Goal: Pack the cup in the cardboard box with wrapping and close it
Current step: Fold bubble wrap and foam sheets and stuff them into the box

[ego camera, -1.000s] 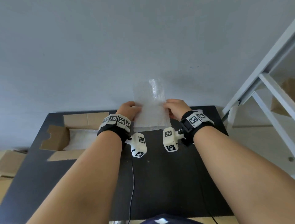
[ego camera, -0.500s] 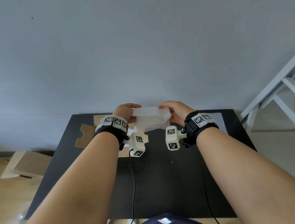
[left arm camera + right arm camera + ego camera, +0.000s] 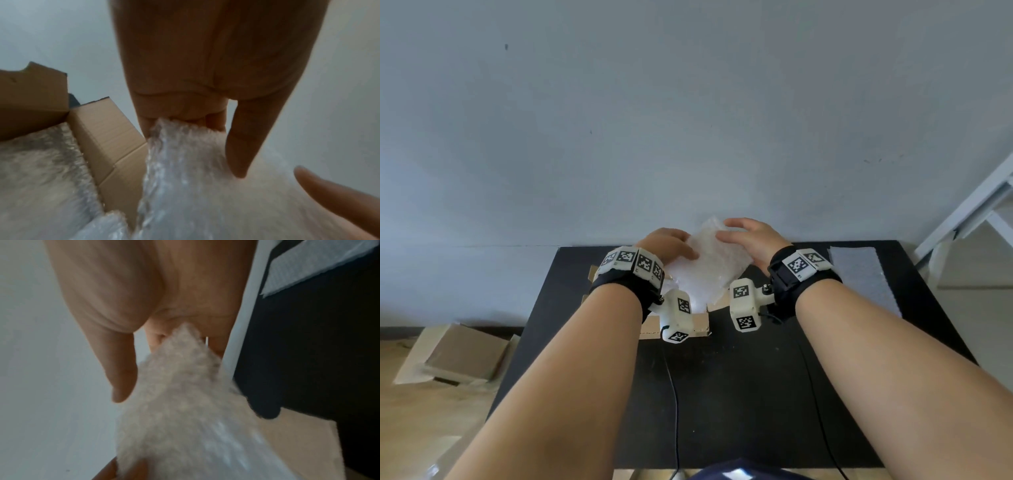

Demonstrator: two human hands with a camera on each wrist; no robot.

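Bubble wrap (image 3: 707,265), pinched at its edges by both hands' fingers (image 3: 239,146) above the cardboard box (image 3: 674,327), may unfold or slip loose.

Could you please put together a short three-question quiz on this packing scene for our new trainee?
1. True or false: both hands hold the same folded bubble wrap.
2. Where does the spare sheet of wrap lie? A) inside the cardboard box; B) on the black table, to the right of the right hand; C) on the floor.
3. Fill the gap: in the left wrist view, the open box is already lined with ____.

Key:
1. True: the left hand and the right hand each grip one side of it.
2. B.
3. Bubble wrap.
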